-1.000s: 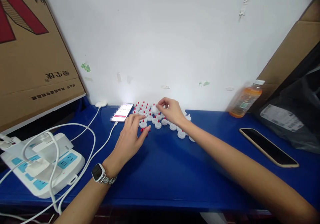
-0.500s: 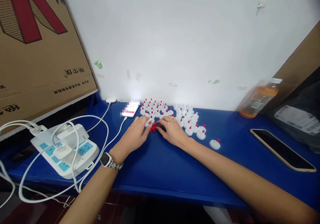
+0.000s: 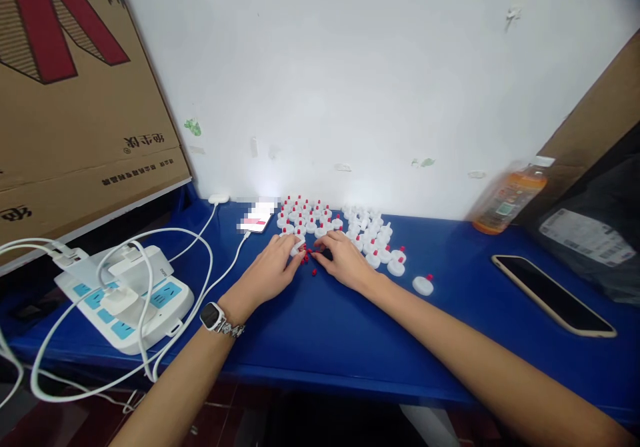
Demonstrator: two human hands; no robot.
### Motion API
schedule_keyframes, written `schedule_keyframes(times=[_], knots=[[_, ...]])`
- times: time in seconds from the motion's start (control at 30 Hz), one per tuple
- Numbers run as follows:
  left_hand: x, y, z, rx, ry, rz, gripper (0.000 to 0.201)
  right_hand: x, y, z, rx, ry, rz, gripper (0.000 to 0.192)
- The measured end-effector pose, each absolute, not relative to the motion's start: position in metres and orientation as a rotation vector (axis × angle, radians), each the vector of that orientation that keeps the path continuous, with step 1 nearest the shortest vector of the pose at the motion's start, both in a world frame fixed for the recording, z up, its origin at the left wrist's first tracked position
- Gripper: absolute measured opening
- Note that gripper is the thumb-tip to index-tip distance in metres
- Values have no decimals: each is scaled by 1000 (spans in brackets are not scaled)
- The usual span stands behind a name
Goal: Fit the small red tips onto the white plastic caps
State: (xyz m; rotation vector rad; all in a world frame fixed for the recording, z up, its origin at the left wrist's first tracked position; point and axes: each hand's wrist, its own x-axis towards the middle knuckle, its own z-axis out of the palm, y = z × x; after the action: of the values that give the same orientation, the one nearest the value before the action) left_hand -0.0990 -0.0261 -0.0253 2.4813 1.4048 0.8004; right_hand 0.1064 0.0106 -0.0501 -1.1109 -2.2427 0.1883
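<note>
From the head camera we look down at a blue table [image 3: 320,340] set against a white wall. Our left hand [image 3: 270,272] and right hand [image 3: 345,260] lie close together at the middle of the table, fingertips almost meeting over a small scatter of loose red plugs [image 3: 309,258]. The left fingers pinch what looks like a white cap [image 3: 297,248]; the right fingers curl down onto the red plugs, though we cannot tell whether they grip one.

Just behind the hands stand rows of white caps with red plugs [image 3: 310,219], and to their right a cluster of plain white caps [image 3: 367,230]. One finished cap [image 3: 423,285] lies apart, further right.

To seat a plug well, we judge it best to steady the cap flat with the left hand and press the plug straight down, keeping the loose ones from rolling away.

At the left sit a white power strip [image 3: 125,297] with cables and a charging phone [image 3: 257,220]. At the right lie a dark phone [image 3: 553,295] and an orange drink bottle [image 3: 507,197].
</note>
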Motion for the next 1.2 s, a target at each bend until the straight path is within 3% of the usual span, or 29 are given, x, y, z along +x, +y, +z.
schedule_keyframes(times=[0.27, 0.57, 1.03, 1.2], knots=[[-96, -26, -28, 2502, 1352, 766, 23, 115, 8, -46, -1083, -2148, 295, 8], [-82, -33, -26, 2564, 1342, 729, 21, 96, -3, -38, -904, -1413, 1018, 33], [-81, -39, -24, 2508, 1182, 832, 24, 91, -15, -32, -803, -1346, 1158, 45], [-81, -36, -26, 2503, 1185, 887, 48, 96, -7, -19, -801, -1503, 1113, 41]])
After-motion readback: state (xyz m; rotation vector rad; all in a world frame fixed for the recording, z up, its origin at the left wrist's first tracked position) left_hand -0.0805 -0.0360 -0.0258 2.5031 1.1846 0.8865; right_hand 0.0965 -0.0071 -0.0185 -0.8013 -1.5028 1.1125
